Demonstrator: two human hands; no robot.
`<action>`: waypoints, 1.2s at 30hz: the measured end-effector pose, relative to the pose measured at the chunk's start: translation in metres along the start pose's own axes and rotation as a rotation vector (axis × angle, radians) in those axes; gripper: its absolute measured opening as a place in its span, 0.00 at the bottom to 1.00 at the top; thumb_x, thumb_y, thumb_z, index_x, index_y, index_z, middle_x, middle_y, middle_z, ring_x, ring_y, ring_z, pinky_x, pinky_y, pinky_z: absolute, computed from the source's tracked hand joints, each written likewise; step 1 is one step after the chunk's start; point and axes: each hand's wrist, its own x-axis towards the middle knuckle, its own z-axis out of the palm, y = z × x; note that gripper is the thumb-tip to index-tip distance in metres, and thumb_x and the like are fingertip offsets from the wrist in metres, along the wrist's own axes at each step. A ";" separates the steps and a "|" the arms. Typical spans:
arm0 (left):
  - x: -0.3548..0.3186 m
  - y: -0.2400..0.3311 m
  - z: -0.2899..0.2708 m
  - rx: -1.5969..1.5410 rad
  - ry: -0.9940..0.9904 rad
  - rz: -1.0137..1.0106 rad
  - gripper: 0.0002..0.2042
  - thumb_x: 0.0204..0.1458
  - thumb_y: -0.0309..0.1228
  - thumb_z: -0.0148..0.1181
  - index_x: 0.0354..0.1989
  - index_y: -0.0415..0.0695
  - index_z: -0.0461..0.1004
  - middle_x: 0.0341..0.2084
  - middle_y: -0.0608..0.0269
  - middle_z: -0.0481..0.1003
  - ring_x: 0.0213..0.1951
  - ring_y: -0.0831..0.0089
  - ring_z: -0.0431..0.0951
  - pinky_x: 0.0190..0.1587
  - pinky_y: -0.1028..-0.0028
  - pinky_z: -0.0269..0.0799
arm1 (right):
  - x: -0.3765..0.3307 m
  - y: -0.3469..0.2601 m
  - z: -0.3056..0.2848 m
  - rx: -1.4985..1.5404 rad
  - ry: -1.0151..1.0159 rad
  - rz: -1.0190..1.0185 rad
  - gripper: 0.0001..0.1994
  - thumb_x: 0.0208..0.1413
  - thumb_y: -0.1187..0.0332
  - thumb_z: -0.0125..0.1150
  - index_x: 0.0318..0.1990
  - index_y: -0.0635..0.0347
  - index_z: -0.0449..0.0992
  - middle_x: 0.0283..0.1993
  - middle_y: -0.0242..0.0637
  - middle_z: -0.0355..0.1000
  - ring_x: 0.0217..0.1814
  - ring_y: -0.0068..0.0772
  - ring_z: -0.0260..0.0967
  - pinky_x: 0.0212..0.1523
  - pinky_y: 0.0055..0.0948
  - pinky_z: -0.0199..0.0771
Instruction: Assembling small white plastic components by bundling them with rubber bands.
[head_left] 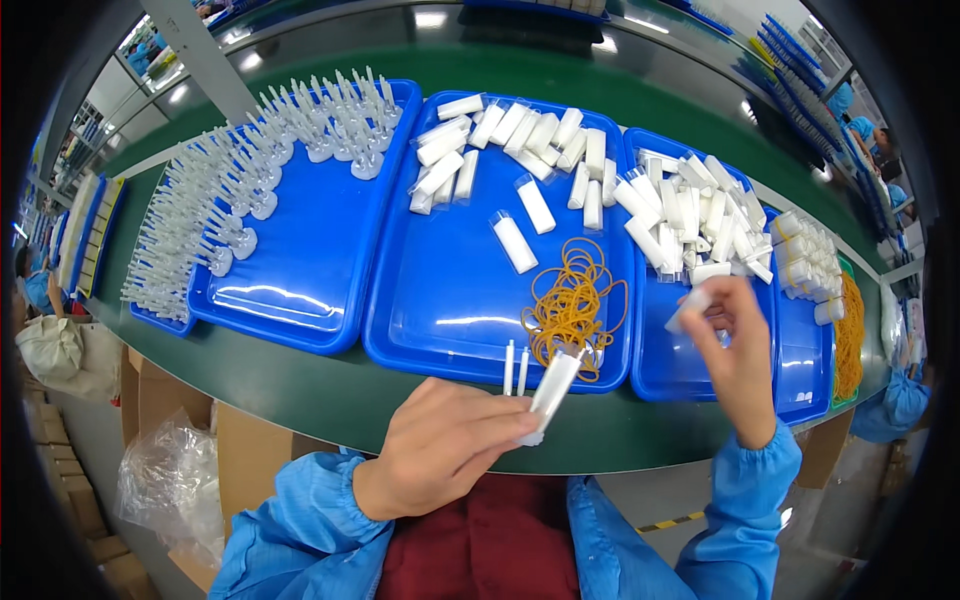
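My left hand (445, 435) is closed near the table's front edge, pinching a white wrapped packet (556, 392) that stands tilted. Two thin white stems (509, 366) poke up above its fingers; their lower ends are hidden by the hand. Over the tray on the right, my right hand (738, 335) has its thumb and fingers closed on another small white packet (690, 308). Just behind my left hand lies a tangle of yellow-brown rubber bands (575, 310) in the middle blue tray (430, 270). Several white packets (513, 243) lie in that tray too.
A blue tray (300, 265) at left carries rows of translucent stemmed plastic pieces (225, 170). The right blue tray (665, 365) has a heap of white packets (690, 210). Farther right are banded white bundles (805, 255) and more rubber bands (849, 340). A cardboard box (255, 450) stands below the green table (350, 400).
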 end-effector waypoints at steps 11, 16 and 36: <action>0.003 0.009 0.002 0.066 -0.027 0.074 0.17 0.41 0.22 0.72 0.43 0.44 0.84 0.42 0.63 0.83 0.33 0.71 0.78 0.32 0.74 0.63 | -0.023 -0.057 0.079 0.696 -0.017 0.090 0.22 0.64 0.73 0.58 0.64 0.65 0.64 0.45 0.43 0.76 0.46 0.27 0.75 0.50 0.27 0.74; 0.000 0.009 0.001 0.062 0.092 0.027 0.17 0.42 0.20 0.73 0.43 0.42 0.81 0.42 0.59 0.82 0.36 0.69 0.79 0.36 0.73 0.70 | -0.040 -0.054 0.091 0.493 -0.080 -0.101 0.22 0.56 0.80 0.64 0.59 0.67 0.70 0.55 0.42 0.69 0.47 0.31 0.77 0.52 0.28 0.73; -0.023 -0.017 -0.028 0.158 0.141 0.007 0.19 0.38 0.15 0.69 0.40 0.48 0.83 0.37 0.65 0.78 0.37 0.67 0.77 0.39 0.71 0.70 | 0.076 -0.075 0.127 0.197 -0.327 -0.168 0.26 0.51 0.77 0.61 0.61 0.59 0.68 0.38 0.43 0.75 0.38 0.37 0.79 0.38 0.33 0.78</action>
